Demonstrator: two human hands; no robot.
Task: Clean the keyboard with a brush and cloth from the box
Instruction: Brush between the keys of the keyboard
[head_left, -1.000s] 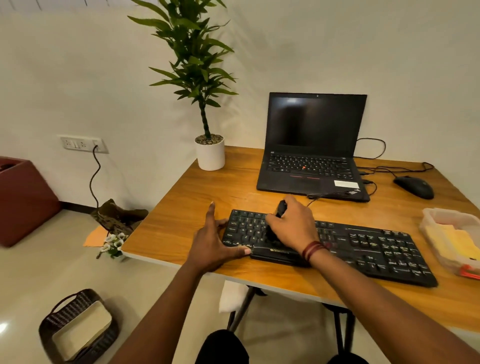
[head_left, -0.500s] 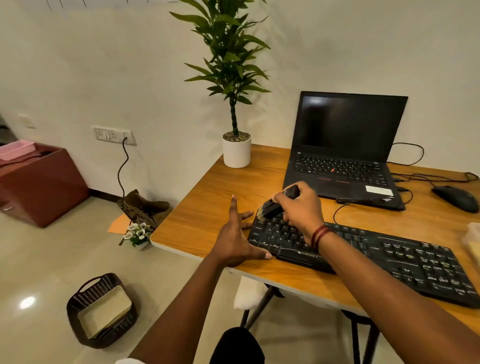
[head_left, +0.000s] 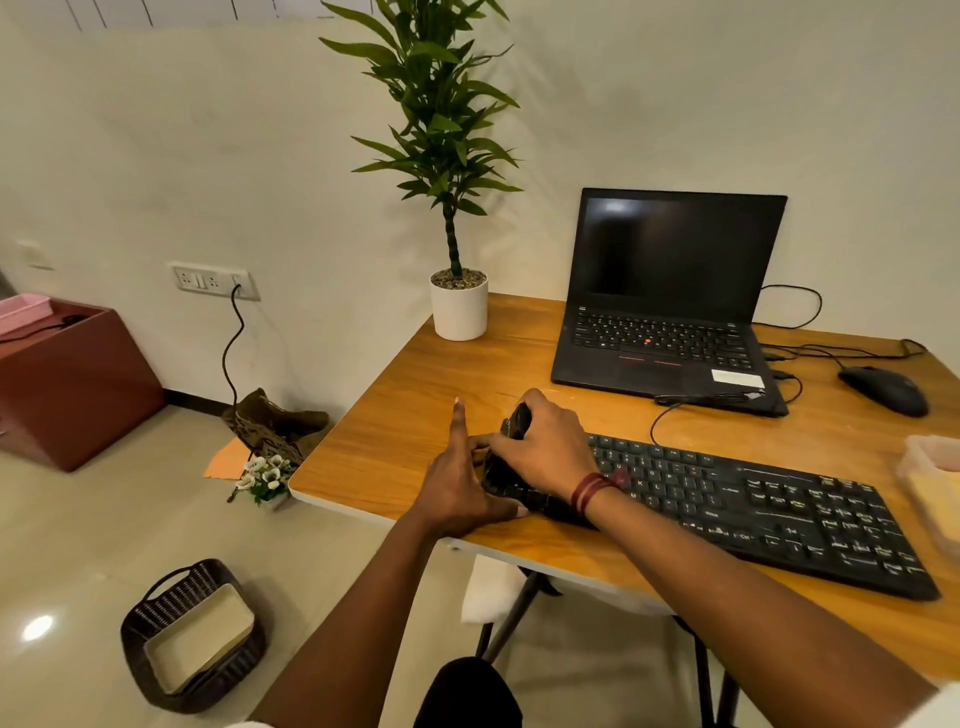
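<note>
**Keyboard (head_left: 753, 499) worked at its left end, brush gripped in the right hand**

A black brush (head_left: 517, 422) is gripped in the right hand (head_left: 545, 452), with the fingers curled round its body and the dark top end seen poking out above the knuckles. The brush is held over the far-left keys; its bristles are hidden under the hand, so contact with the keys cannot be confirmed. A red thread band (head_left: 592, 491) is worn at that wrist.

Just beside it, the left hand (head_left: 462, 483) is laid flat on the table (head_left: 395, 431) against the keyboard's left end. Its fingers are spread and straight, the forefinger is pointed away, the thumb is stretched along the keyboard's near edge, and nothing is held.

The keyboard itself is set slantwise across the near part of the wooden table, its right end close to the front edge. Beyond that end, at the frame's right margin, a translucent box (head_left: 922, 457) is seen with a yellow cloth (head_left: 937, 493) lying inside.

Further back, an open laptop (head_left: 670, 291) with a dark screen is placed behind the keyboard. A black mouse (head_left: 883, 389) is parked to its right, and a potted plant (head_left: 460, 306) stands at the far-left corner. Down on the floor, a woven basket (head_left: 156, 618) is picked out to the left.
</note>
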